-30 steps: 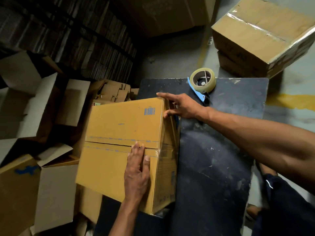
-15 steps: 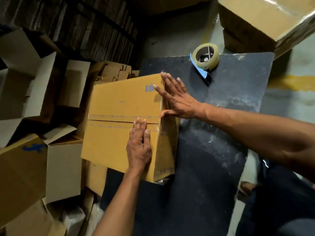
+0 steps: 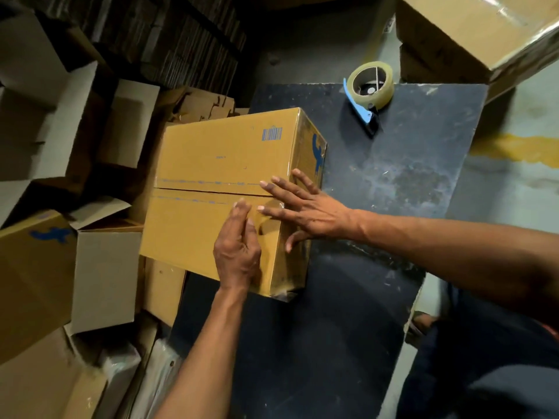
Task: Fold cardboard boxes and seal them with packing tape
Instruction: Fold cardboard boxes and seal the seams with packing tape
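Note:
A closed yellow-brown cardboard box (image 3: pixel 211 164) with a blue barcode stands at the left edge of the dark table (image 3: pixel 393 176), its two top flaps meeting in a seam. My left hand (image 3: pixel 237 252) lies flat on the near flap beside the seam, fingers straight. My right hand (image 3: pixel 302 210) is spread flat over the box's right top edge, across the seam's end where clear tape shines. A roll of clear packing tape on a blue dispenser (image 3: pixel 369 86) lies at the far end of the table, apart from both hands.
Open and half-folded boxes (image 3: pixel 102 273) crowd the floor at the left, with flat cardboard stacked behind (image 3: pixel 181 40). Sealed boxes (image 3: pixel 472 37) are stacked at the top right. A yellow line (image 3: pixel 520 148) marks the concrete floor to the right.
My right hand has slid from the far right corner of the box toward me along its right edge, and now lies over the seam's end. My left hand stays flat on the near flap.

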### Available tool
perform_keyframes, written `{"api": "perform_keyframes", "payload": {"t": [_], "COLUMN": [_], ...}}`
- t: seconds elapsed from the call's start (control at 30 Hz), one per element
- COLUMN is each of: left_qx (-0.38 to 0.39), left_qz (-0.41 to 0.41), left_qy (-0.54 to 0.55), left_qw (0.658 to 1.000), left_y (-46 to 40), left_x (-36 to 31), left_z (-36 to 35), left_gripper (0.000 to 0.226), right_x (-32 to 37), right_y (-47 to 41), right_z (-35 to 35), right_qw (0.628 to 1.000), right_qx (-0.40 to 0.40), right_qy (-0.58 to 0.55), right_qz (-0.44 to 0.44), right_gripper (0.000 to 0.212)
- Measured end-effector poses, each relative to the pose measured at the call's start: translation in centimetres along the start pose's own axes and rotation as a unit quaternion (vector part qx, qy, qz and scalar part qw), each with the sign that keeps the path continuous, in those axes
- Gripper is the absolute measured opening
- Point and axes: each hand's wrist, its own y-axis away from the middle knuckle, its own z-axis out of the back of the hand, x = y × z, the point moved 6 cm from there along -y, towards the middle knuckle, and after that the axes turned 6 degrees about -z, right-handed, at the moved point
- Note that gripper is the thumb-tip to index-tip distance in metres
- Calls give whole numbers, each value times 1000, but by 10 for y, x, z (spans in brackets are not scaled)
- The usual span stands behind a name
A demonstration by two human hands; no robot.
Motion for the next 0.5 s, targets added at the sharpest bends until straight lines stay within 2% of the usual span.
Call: {"api": "perform_keyframes", "payload": {"t": [0.07,0.13,0.2,0.27,0.37,0.5], "left_qx": [24,86,176,246,229,176], "left_qz": [-11,-40,-100,-141,-153,-148], "left_qy": [-1,1,-20,-55,-94,-98], "left_qw": [1000,995,979,957,957,968], "left_y": [24,52,75,91,95,93], "left_x": [3,6,7,8,14,20], "left_z": [16,27,31,26,19,15], "left_gripper": [45,60,73,86,96,94], "right_x": [-7,-9,1,26,57,48], "right_y": [5,8,7,5,7,25], "right_z": [1,6,14,17,3,-13], "right_qw": [998,997,999,1000,999,1000], "right_qx": [37,52,32,10,3,8], "right_qy": [42,50,23,2,-19,9], "right_qz": [25,12,-11,6,27,18], "right_gripper": [108,112,113,112,106,108]}}
